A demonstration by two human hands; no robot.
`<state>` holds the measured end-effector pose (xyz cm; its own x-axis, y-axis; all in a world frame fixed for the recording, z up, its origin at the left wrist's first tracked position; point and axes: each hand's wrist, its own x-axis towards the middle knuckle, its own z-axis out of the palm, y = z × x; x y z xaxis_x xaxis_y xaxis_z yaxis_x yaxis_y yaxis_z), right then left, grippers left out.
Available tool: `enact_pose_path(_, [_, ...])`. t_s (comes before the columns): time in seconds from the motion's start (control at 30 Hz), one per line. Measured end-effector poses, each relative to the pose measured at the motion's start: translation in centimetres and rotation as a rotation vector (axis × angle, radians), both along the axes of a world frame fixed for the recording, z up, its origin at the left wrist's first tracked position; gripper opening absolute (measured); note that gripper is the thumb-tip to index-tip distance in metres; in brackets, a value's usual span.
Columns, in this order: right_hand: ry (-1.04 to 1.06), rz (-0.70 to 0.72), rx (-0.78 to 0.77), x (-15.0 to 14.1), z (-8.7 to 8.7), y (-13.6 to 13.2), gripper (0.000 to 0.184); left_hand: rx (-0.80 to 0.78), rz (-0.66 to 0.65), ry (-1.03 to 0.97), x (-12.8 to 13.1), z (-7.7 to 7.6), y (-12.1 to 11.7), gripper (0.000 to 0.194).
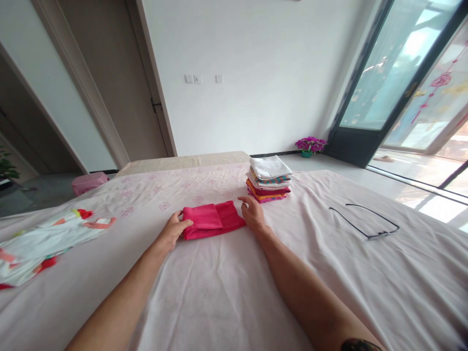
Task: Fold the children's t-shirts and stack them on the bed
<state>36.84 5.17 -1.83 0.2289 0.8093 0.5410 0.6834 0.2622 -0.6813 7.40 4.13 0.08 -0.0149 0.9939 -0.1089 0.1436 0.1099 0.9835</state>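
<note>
A pink-red garment [204, 219], partly folded into a flat strip, lies on the pale bedsheet [204, 292] in front of me. Its left end is gripped by my left hand [173, 229], thumb on top and fingers at the far side. At the right end rests my right hand [253, 212], its fingers curved and apart, the fingertips beside the cloth's edge rather than round it. Just beyond that hand stands a stack of folded clothes [268, 180] with a white piece on top.
Black-framed glasses [382, 235] lie on the sheet at the right. A white garment with red and green patches [54, 239] is spread at the left. Past the bed are a pink stool [88, 183], a pot of purple flowers [310, 145] and a glass door [383, 73].
</note>
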Motion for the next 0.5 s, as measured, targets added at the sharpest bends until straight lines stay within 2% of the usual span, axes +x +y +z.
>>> enact_pose_path(0.07, [-0.029, 0.104, 0.02, -1.6, 1.0, -0.9, 0.038, -0.018, 0.025, -0.023, -1.7, 0.6, -0.4, 0.07])
enact_pose_path(0.13, [0.004, 0.283, -0.038, -3.9, 2.0, -1.8, 0.036, -0.018, 0.085, -0.049, -3.3, 1.1, -0.9, 0.07])
enact_pose_path(0.27, [0.136, 0.611, -0.341, -8.8, 3.0, -3.5, 0.037, -0.011, 0.19, -0.046, -5.3, 1.8, -1.8, 0.075])
enact_pose_path(0.33, [0.176, 0.684, -0.458, -10.3, 3.2, -4.1, 0.037, 0.004, 0.205, -0.016, -5.4, 2.4, -2.1, 0.076])
enact_pose_path(0.5, [0.423, 0.68, -0.671, -11.3, 3.7, -4.4, 0.04, 0.115, 0.201, 0.081, -3.8, 4.3, -2.4, 0.078])
